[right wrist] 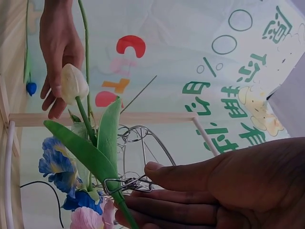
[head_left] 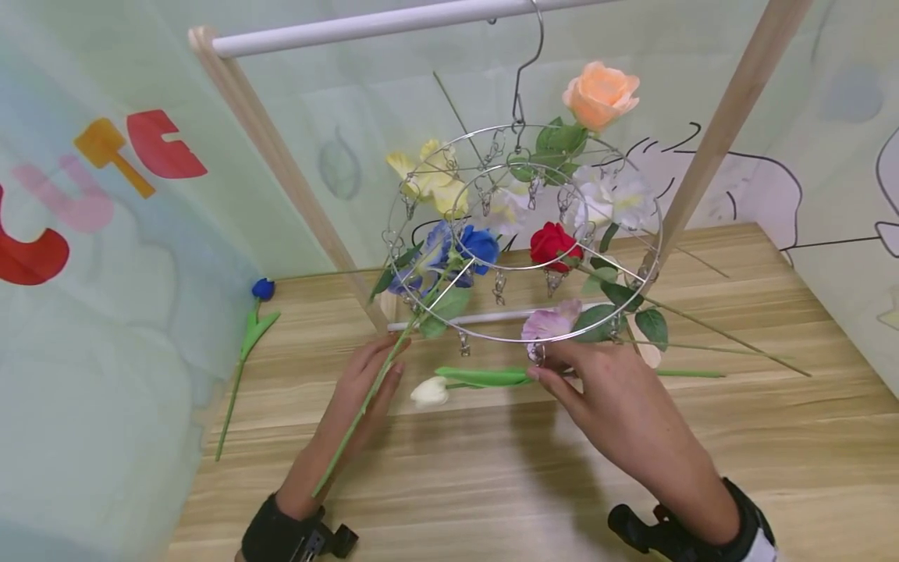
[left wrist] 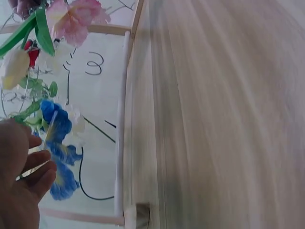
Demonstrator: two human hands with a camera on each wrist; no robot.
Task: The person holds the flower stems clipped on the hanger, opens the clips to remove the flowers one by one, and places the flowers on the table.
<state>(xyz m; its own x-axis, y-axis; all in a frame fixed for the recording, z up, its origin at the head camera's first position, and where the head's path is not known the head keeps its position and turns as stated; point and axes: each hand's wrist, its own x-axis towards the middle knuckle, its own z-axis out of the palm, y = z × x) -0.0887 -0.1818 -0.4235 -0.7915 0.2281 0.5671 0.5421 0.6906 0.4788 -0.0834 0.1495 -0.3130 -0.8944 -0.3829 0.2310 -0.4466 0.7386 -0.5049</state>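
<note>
My right hand (head_left: 618, 406) pinches a small wire clip (right wrist: 127, 185) on the front of a round wire hanger (head_left: 485, 339). A white artificial tulip (head_left: 430, 392) lies sideways at that clip, its green stem passing across the right fingers in the right wrist view. My left hand (head_left: 365, 382) is below the hanger's left side, fingers loosely extended and holding nothing. In front of it slants the long stem (head_left: 358, 421) of a blue flower. Just above the right fingertips hangs a pink-purple flower (head_left: 551, 321).
The hanger hooks onto the white bar (head_left: 372, 27) of a wooden stand (head_left: 274, 172). It bears a red rose (head_left: 555, 246), a peach rose (head_left: 601, 95), blue flowers (head_left: 479, 248) and yellow petals (head_left: 438, 183). A blue tulip (head_left: 263, 289) lies on the table (head_left: 449, 484) at left.
</note>
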